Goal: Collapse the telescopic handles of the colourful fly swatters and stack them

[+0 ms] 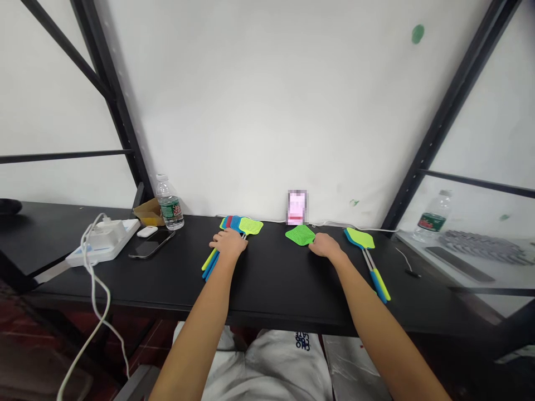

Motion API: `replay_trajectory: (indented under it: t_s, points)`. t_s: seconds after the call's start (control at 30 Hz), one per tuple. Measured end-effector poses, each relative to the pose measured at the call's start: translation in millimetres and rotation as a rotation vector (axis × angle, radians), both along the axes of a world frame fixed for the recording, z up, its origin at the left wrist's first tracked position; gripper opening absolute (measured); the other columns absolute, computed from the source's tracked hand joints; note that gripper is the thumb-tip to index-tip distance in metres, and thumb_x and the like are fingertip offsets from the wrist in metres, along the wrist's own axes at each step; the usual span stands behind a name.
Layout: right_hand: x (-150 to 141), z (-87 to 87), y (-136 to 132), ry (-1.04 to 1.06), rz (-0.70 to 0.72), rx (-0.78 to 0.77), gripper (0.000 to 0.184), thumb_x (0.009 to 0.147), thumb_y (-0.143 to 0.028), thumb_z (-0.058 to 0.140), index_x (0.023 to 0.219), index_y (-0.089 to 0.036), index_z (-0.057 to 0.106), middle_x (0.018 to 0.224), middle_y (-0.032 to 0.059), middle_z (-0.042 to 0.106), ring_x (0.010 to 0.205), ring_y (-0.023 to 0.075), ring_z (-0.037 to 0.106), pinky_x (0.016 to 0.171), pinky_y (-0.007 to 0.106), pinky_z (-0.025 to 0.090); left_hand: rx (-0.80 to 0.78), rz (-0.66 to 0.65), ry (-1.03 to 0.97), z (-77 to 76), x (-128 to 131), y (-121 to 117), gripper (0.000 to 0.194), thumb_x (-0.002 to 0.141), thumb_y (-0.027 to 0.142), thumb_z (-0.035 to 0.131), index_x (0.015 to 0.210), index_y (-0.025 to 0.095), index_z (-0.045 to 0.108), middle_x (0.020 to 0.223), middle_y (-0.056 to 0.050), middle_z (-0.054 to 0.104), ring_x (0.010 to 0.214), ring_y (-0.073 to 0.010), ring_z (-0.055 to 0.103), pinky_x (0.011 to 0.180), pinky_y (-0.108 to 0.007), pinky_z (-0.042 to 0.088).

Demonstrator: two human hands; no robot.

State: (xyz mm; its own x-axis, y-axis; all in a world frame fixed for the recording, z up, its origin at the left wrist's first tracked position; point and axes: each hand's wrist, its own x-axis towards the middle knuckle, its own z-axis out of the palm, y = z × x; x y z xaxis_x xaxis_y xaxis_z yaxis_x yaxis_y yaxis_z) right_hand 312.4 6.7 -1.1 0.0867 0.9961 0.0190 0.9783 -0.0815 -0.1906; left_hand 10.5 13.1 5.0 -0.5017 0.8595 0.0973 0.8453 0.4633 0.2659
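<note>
Fly swatters (236, 224) | under left hand (229, 245) | green one (299, 235) apparently touching right hand (327, 246)

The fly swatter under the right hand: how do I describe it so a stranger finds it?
On the black table, find the right hand. The bright green swatter head sticks out from under it, below a blurred upright object. Unlike the other swatters, it lies alone, not stacked, with its handle hidden.

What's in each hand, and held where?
Left hand lies over the stacked fly swatters' necks; right fingertips touch the green swatter's head. Whether either grips, can't tell.
</note>
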Motion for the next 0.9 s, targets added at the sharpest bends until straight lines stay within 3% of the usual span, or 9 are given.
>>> replay_trajectory:
  t_s: [0.17, 0.4, 0.9]
  points:
    - [-6.2, -5.7, 1.3, 0.087, 0.142, 0.133, 0.012, 0.075, -0.025, 0.058, 0.081, -0.017, 0.064, 0.086, 0.0092, 0.069, 0.079, 0.0214, 0.064, 0.060, 0.025, 0.037, 0.006, -0.010, -0.004, -0.2, -1.4, -0.1, 0.082, 0.071, 0.050, 0.067, 0.135, 0.005, 0.041, 0.135, -0.029, 0.045, 0.121, -0.0382, 0.040, 0.090, -0.047, 0.032]
    - [-15.7, -10.8, 3.0, 0.182, 0.292, 0.280, 0.007, 0.077, -0.020, 0.055, 0.073, -0.018, 0.061, 0.073, 0.0033, 0.065, 0.068, 0.0149, 0.057, 0.060, 0.023, 0.033, 0.034, -0.022, 0.021, -2.8, -5.0, 3.0, 0.070, 0.074, 0.042, 0.065, 0.131, 0.009, 0.045, 0.134, -0.028, 0.046, 0.121, -0.0377, 0.042, 0.090, -0.045, 0.032]
    - [-38.4, 7.2, -17.1, 0.202, 0.241, 0.594, 0.016, 0.080, -0.029, 0.054, 0.067, -0.020, 0.051, 0.068, 0.0008, 0.061, 0.062, 0.0134, 0.049, 0.056, 0.025, 0.024, 0.026, -0.013, 0.008, -1.4, -4.0, 0.4, 0.069, 0.075, 0.044, 0.065, 0.130, 0.008, 0.045, 0.134, -0.027, 0.046, 0.122, -0.0378, 0.042, 0.091, -0.045, 0.031]
